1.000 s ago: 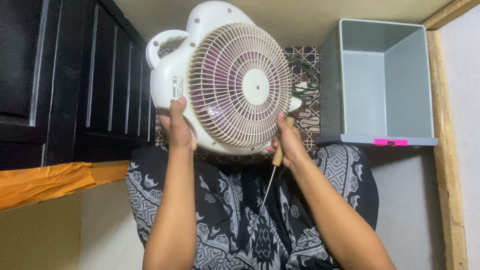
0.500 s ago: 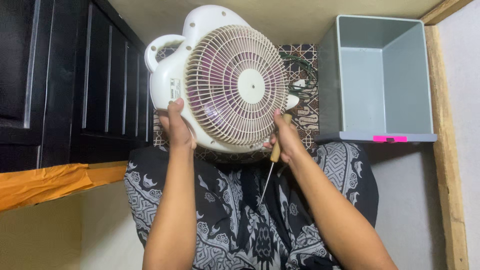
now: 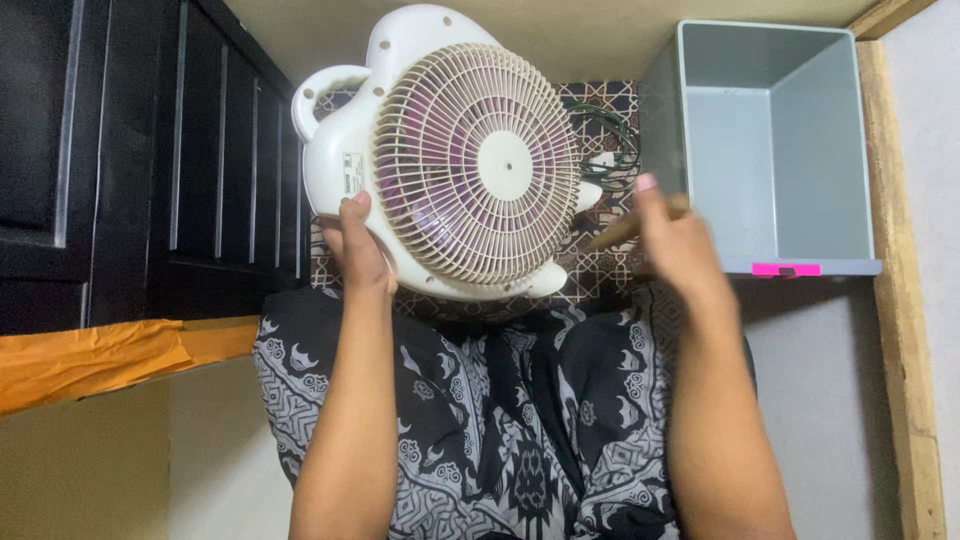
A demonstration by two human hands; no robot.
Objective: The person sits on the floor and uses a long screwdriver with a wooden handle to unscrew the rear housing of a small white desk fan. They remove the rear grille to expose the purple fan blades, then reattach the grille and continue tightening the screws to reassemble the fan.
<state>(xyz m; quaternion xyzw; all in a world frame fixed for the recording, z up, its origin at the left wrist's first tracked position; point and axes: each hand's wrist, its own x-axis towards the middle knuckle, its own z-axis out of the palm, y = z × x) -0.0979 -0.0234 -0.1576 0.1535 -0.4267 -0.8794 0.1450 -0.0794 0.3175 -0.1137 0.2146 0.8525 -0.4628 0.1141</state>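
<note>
A cream table fan (image 3: 460, 160) with a round grille and purple blades stands tilted over my lap. My left hand (image 3: 356, 248) grips its lower left rim and holds it up. My right hand (image 3: 672, 240) is off the fan, to the right of it, blurred from motion. It is closed around a screwdriver (image 3: 628, 226) with a wooden handle, whose shaft points left toward the fan. The shaft's tip is too blurred to see.
A grey plastic bin (image 3: 770, 150) with a pink tag stands open at the right. A dark cabinet (image 3: 140, 160) fills the left, with orange cloth (image 3: 100, 360) below it. Green wire (image 3: 600, 130) lies on a patterned mat behind the fan. A wooden strip (image 3: 900, 300) runs along the right.
My right hand has let go of the fan's right rim and swung out to the right with the screwdriver. The fan now rests in my left hand alone.
</note>
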